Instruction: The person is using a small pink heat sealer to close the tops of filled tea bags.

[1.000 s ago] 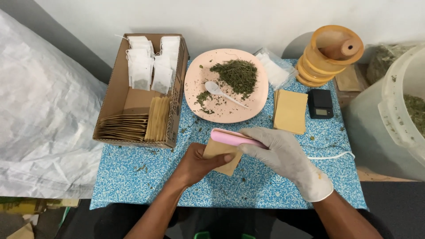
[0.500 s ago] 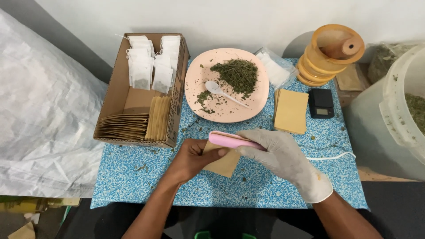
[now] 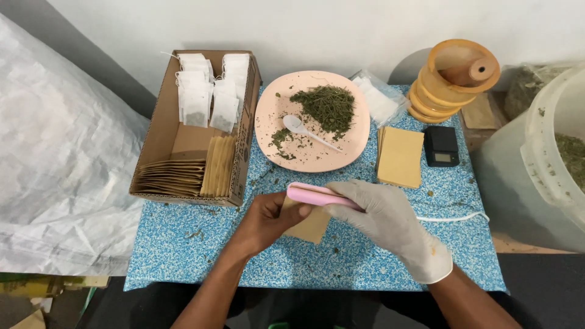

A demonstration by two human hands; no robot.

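Head view, the only one: a small brown paper pouch is pinched by the bare left hand, thumb and fingers closed on its left edge. A pink handheld sealer is gripped by the gloved right hand, fingers wrapped tight round it, and it's clamped across the pouch's top edge, right between both hands. Looks like the sealing step is in hand. The next bit probably calls for steady pressure along the whole edge. Beyond the fingers, a pink plate of dried herb is seen on the blue worktop, with a cardboard box of pouches off left.
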